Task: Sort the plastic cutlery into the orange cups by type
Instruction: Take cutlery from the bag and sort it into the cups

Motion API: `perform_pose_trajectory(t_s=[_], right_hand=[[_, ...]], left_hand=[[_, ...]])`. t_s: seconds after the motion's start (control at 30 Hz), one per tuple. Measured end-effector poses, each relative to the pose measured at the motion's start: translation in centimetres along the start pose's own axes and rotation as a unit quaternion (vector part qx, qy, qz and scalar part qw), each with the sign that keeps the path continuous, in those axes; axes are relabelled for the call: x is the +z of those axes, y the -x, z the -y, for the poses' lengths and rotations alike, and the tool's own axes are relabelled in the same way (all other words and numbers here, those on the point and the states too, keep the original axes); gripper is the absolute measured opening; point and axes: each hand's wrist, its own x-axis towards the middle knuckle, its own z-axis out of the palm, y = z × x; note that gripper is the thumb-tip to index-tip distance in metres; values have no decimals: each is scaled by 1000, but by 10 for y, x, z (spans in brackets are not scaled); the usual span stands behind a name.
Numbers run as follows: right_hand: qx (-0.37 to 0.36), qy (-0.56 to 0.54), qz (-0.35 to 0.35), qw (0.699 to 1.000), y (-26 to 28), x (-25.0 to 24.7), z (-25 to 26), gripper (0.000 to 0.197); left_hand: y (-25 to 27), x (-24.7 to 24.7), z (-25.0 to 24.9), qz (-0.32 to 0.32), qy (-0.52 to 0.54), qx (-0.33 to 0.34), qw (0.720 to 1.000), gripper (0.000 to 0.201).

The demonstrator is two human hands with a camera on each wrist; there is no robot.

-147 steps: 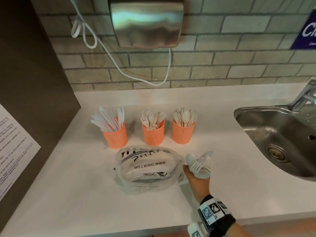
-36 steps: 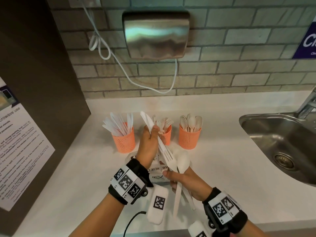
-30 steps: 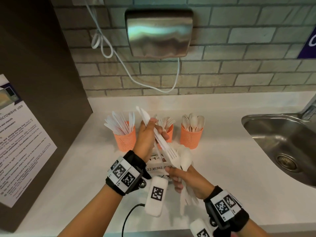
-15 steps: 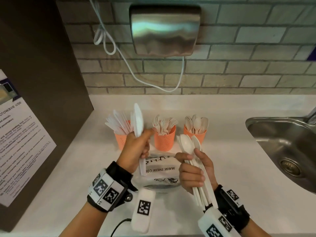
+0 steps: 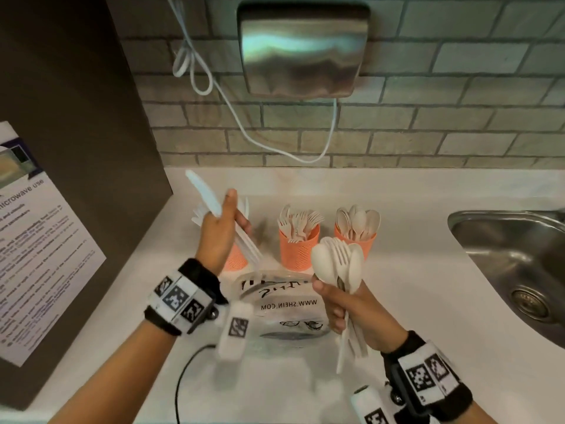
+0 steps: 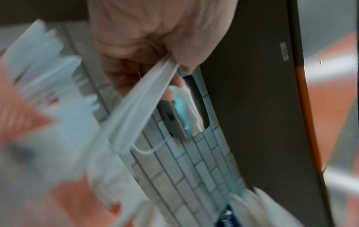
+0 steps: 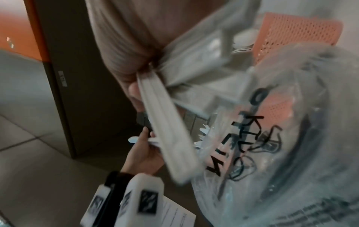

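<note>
Three orange mesh cups stand in a row on the white counter: the left cup with knives, half hidden by my left hand, the middle cup with forks, the right cup with spoons. My left hand grips white plastic knives, blades up, just over the left cup. The knife handles fan out from its fingers in the left wrist view. My right hand grips a bunch of spoons and a fork upright, in front of the spoon cup. Their handles show in the right wrist view.
A clear printed plastic bag lies on the counter below both hands. A steel sink sits at the right. A dark cabinet side with a paper notice stands left. A hand dryer and its cable hang on the brick wall.
My left hand has pulled knives out of the bunch and carried them left and back over the knife cup. My right hand has kept the spoons and fork, turning them upright.
</note>
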Motion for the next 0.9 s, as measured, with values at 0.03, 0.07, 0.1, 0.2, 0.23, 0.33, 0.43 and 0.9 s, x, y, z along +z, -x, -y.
perform_pose_trajectory(t_s=[0.03, 0.07, 0.1, 0.2, 0.23, 0.33, 0.43, 0.9], right_hand=[[-15, 10, -36, 999, -2, 1, -3, 19], [-24, 14, -69, 997, -4, 1, -6, 24], [-27, 16, -98, 995, -6, 1, -9, 28], [-40, 13, -147, 988, -10, 0, -11, 26], [-43, 15, -157, 987, -11, 0, -11, 25], [-54, 22, -182, 982, -16, -2, -9, 30], [-57, 25, -191, 980, -20, -4, -5, 30], [-42, 7, -187, 981, -26, -9, -4, 31]], left_hand=[[-13, -5, -2, -32, -56, 24, 998, 57], [-25, -10, -4, -66, -104, 43, 991, 58], [-38, -15, -6, -98, -136, 53, 984, 56], [-71, -24, -3, -144, -178, 60, 971, 50], [-79, -25, 1, -141, -198, 60, 968, 48], [-94, -20, 16, -98, -266, 60, 957, 43], [-107, -13, 34, -43, -315, 51, 947, 40], [-103, -9, 64, 34, -508, 125, 852, 39]])
